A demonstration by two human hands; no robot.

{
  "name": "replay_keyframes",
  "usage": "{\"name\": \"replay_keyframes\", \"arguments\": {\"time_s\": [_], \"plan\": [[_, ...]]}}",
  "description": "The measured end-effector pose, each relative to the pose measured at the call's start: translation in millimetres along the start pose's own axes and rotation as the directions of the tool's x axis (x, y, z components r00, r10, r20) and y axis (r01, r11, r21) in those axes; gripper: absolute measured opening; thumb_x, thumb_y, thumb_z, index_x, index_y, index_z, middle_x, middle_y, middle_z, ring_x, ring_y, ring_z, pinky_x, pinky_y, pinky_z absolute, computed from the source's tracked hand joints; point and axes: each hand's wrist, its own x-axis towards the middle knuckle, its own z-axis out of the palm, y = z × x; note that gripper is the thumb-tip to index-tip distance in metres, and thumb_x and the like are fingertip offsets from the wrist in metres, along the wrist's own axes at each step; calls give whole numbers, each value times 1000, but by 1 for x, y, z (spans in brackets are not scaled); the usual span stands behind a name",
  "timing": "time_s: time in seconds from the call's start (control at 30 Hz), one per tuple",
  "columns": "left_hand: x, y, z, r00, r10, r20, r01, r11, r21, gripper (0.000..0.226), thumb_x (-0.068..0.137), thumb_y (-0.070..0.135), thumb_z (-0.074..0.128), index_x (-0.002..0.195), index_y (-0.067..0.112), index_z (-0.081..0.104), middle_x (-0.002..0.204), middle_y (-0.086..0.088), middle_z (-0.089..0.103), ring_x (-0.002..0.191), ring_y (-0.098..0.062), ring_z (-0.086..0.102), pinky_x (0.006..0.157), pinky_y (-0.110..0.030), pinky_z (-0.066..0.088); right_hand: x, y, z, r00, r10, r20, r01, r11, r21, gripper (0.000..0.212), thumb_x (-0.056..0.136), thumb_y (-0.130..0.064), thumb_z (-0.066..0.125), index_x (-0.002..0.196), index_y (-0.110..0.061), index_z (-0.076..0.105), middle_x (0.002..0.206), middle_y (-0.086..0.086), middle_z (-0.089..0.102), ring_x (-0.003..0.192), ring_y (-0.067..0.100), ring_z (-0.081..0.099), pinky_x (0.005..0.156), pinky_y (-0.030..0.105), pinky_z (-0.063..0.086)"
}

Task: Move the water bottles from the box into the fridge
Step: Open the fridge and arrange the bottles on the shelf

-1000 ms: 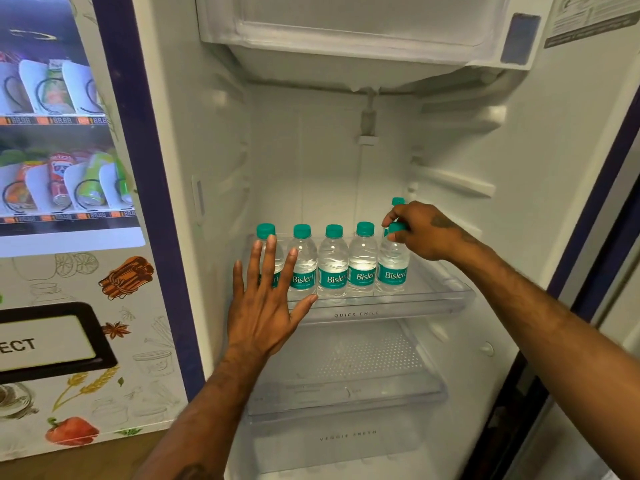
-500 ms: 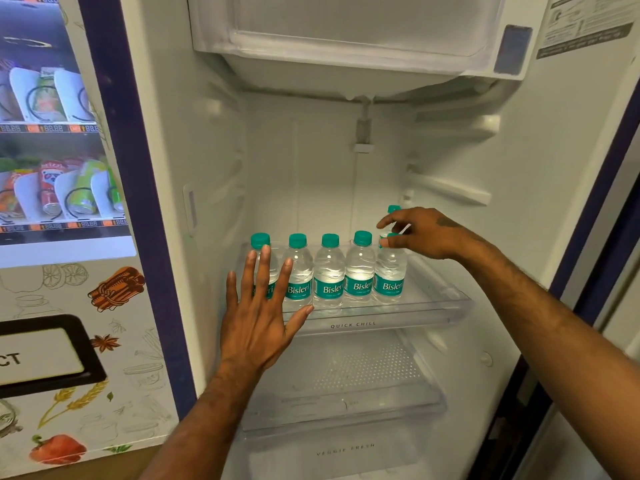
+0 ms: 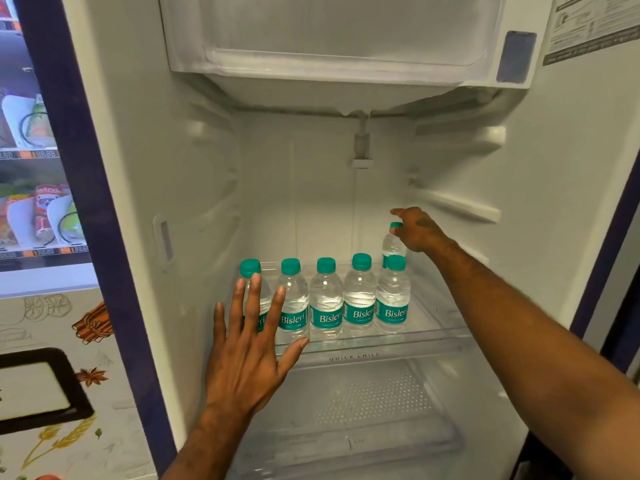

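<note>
Clear plastic Bisleri bottle [image 3: 392,242], back row of quick-chill shelf [image 3: 433,336], behind five fronted bottles [image 3: 325,299]. Right hand [image 3: 417,230] pinches its teal cap. Left hand [image 3: 247,344] spread flat against front row. Likely light, thin-walled; neck grip safest.

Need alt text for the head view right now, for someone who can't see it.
Five water bottles line the front of the open fridge's clear shelf; the right hand grips a sixth bottle behind them. The left hand is spread open before the leftmost bottle.
</note>
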Motion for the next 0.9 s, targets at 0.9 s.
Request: {"name": "replay_keyframes", "arguments": {"time_s": [0.9], "plan": [[-1,1,-3,1000,11,-10,-11,999,-30,86,89,71,30,155,17,26,164,-16,6,150,-36,9,116,-62,16,-72,3,-32,981,57,-185,-31,990,138,28,92,-24,65,119,-21,61,123,6,62,95,19,53,83,28,45]]}}
